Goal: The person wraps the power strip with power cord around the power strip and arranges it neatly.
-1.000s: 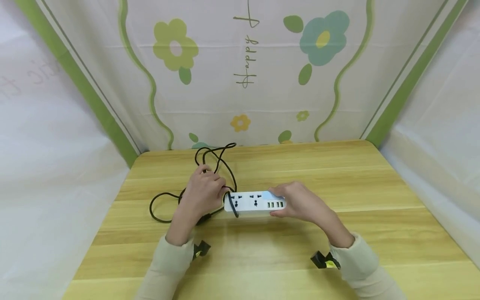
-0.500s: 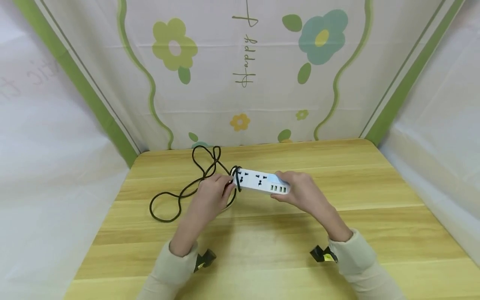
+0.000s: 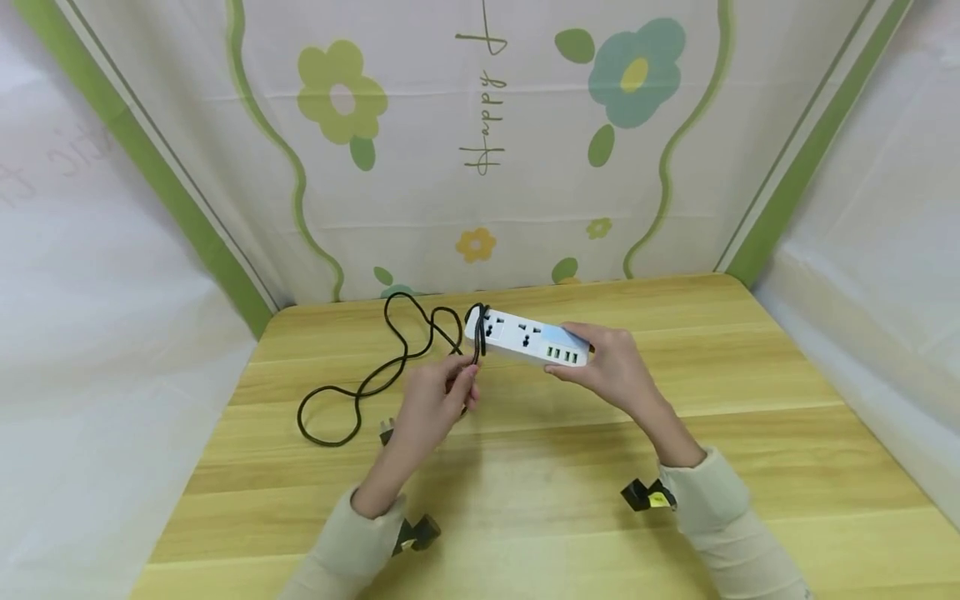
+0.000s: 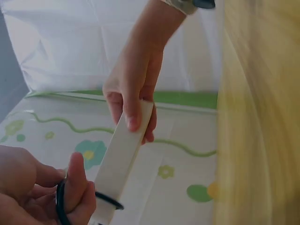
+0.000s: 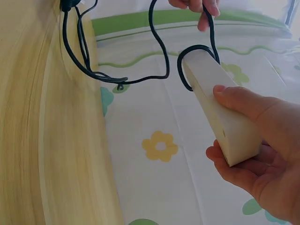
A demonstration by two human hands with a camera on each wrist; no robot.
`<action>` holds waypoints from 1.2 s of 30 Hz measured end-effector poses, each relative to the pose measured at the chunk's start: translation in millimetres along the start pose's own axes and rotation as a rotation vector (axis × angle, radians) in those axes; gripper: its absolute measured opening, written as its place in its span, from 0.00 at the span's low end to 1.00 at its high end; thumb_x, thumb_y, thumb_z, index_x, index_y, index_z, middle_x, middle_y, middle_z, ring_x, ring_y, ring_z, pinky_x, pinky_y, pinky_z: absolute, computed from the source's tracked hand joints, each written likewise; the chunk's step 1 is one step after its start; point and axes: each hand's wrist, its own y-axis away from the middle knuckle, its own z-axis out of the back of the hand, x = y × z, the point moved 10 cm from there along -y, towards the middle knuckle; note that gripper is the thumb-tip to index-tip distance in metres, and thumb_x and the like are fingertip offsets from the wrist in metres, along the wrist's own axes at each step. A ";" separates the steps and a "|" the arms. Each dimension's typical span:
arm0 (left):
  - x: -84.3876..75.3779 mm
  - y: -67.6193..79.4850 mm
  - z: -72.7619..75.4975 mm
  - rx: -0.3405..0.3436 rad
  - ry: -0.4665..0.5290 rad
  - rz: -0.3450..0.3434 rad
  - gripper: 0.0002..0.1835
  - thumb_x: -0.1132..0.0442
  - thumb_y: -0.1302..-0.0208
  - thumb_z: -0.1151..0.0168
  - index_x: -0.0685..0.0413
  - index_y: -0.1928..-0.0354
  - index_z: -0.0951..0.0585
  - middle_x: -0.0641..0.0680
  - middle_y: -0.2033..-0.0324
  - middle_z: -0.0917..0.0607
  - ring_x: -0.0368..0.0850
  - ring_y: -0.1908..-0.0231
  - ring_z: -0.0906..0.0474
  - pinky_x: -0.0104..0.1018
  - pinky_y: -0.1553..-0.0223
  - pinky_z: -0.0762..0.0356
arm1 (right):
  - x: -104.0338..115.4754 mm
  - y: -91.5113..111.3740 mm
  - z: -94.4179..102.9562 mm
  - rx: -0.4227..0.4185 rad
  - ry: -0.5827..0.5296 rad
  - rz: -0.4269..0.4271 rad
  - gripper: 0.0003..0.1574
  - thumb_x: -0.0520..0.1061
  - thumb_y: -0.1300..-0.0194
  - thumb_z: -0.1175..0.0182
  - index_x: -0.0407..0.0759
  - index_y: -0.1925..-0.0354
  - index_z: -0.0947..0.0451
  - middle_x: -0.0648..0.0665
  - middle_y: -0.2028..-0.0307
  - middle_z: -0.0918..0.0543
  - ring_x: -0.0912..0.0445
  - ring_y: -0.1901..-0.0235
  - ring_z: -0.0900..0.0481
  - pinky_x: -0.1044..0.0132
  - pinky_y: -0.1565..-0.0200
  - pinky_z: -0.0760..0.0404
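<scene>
A white power strip (image 3: 513,333) with sockets and several USB ports hangs over the table, tilted down to the right. My right hand (image 3: 618,367) grips its USB end, thumb on one side and fingers on the other. The black cord (image 3: 360,393) loops around the strip's left end. My left hand (image 3: 438,396) pinches the cord just below that end; in the left wrist view the cord (image 4: 61,204) passes between thumb and fingers. A plug (image 3: 387,431) with metal prongs shows beside the left wrist, partly hidden by it.
Loose curves of the cord lie on the wooden table (image 3: 675,333) at the back left. A flowered cloth (image 3: 420,167) rises behind the table, with white sheets (image 3: 112,333) at the sides. Each wrist wears a small black camera (image 3: 637,494).
The strip has risen away from the body and tilted, held by the right hand. The left hand has drawn the cord around its left end and now pulls it toward the body.
</scene>
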 end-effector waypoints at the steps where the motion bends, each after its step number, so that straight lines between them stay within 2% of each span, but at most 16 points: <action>1: 1.8 -0.5 -4.0 0.034 0.033 0.013 0.10 0.69 0.26 0.47 0.68 0.55 0.17 0.56 0.77 0.15 0.41 0.79 0.18 0.29 0.77 0.19 | -0.1 -0.9 2.0 -0.017 -0.002 0.003 0.39 0.50 0.52 0.20 0.32 0.45 0.19 0.32 0.51 0.14 0.47 0.64 0.13 0.60 0.70 0.16; 4: 5.7 -0.8 -15.5 0.138 0.117 0.039 0.13 0.68 0.23 0.51 0.66 0.58 0.17 0.56 0.77 0.16 0.42 0.78 0.17 0.31 0.73 0.17 | -2.6 -3.0 7.2 -0.049 -0.032 -0.007 0.39 0.49 0.53 0.19 0.33 0.46 0.18 0.33 0.52 0.13 0.47 0.65 0.13 0.62 0.70 0.16; 7: 6.1 -0.4 -20.9 0.193 0.143 0.002 0.15 0.66 0.22 0.53 0.65 0.58 0.17 0.56 0.77 0.16 0.40 0.78 0.17 0.31 0.76 0.20 | -9.7 -4.8 8.4 -0.053 -0.087 -0.045 0.37 0.49 0.52 0.19 0.34 0.46 0.18 0.34 0.53 0.13 0.49 0.65 0.13 0.66 0.70 0.18; 12: 2.8 2.0 -23.8 0.201 0.119 -0.067 0.14 0.67 0.22 0.54 0.65 0.59 0.18 0.55 0.79 0.18 0.35 0.82 0.22 0.29 0.85 0.31 | -20.1 -6.1 1.7 -0.035 -0.135 -0.112 0.38 0.51 0.51 0.20 0.36 0.45 0.18 0.34 0.54 0.12 0.50 0.66 0.15 0.70 0.71 0.20; 16: -2.7 2.5 -26.7 0.178 0.016 -0.145 0.13 0.68 0.22 0.53 0.63 0.60 0.18 0.52 0.80 0.19 0.30 0.84 0.31 0.27 0.83 0.28 | -18.4 -10.4 -2.4 -0.023 -0.145 -0.108 0.38 0.52 0.50 0.21 0.35 0.45 0.18 0.34 0.55 0.12 0.49 0.67 0.15 0.70 0.72 0.20; 18: -1.7 1.4 -28.1 0.165 -0.013 -0.161 0.13 0.68 0.22 0.52 0.62 0.61 0.18 0.52 0.80 0.19 0.30 0.84 0.32 0.26 0.82 0.29 | -15.8 -11.8 -0.4 -0.030 -0.156 -0.101 0.37 0.51 0.51 0.20 0.35 0.46 0.18 0.34 0.56 0.12 0.49 0.67 0.15 0.69 0.72 0.20; 22: 11.3 -2.7 -33.2 0.189 0.085 -0.122 0.13 0.66 0.22 0.53 0.63 0.60 0.19 0.56 0.79 0.20 0.39 0.84 0.29 0.30 0.83 0.28 | -19.7 -12.5 5.3 -0.034 -0.219 -0.127 0.36 0.49 0.51 0.20 0.35 0.46 0.18 0.34 0.55 0.13 0.48 0.67 0.15 0.69 0.74 0.19; 24: 20.9 -5.0 -37.6 0.217 0.150 -0.098 0.14 0.66 0.21 0.55 0.62 0.59 0.19 0.58 0.79 0.20 0.46 0.83 0.27 0.34 0.82 0.28 | -26.8 -12.0 4.8 -0.014 -0.283 -0.170 0.36 0.50 0.50 0.21 0.36 0.45 0.18 0.34 0.53 0.13 0.49 0.65 0.15 0.69 0.73 0.18; 28: 34.9 -8.4 -44.8 0.269 0.247 -0.074 0.16 0.64 0.19 0.59 0.62 0.62 0.22 0.58 0.80 0.24 0.55 0.78 0.26 0.38 0.73 0.24 | -41.9 -10.4 -1.0 0.039 -0.433 -0.275 0.36 0.51 0.46 0.23 0.36 0.43 0.20 0.34 0.49 0.16 0.50 0.60 0.17 0.69 0.68 0.16; 31: 40.2 -9.6 -47.4 0.293 0.284 -0.077 0.18 0.63 0.19 0.61 0.62 0.65 0.24 0.58 0.80 0.26 0.61 0.75 0.28 0.39 0.70 0.26 | -47.1 -9.4 -5.0 0.061 -0.531 -0.323 0.35 0.49 0.45 0.24 0.36 0.43 0.20 0.35 0.49 0.17 0.53 0.59 0.19 0.68 0.65 0.17; 36: 49.2 -11.9 -48.1 0.296 0.308 -0.085 0.19 0.63 0.18 0.64 0.62 0.68 0.27 0.63 0.77 0.28 0.65 0.72 0.32 0.45 0.68 0.30 | -43.7 -9.0 -9.3 0.079 -0.656 -0.336 0.31 0.44 0.43 0.26 0.32 0.43 0.21 0.42 0.53 0.16 0.57 0.60 0.20 0.69 0.62 0.18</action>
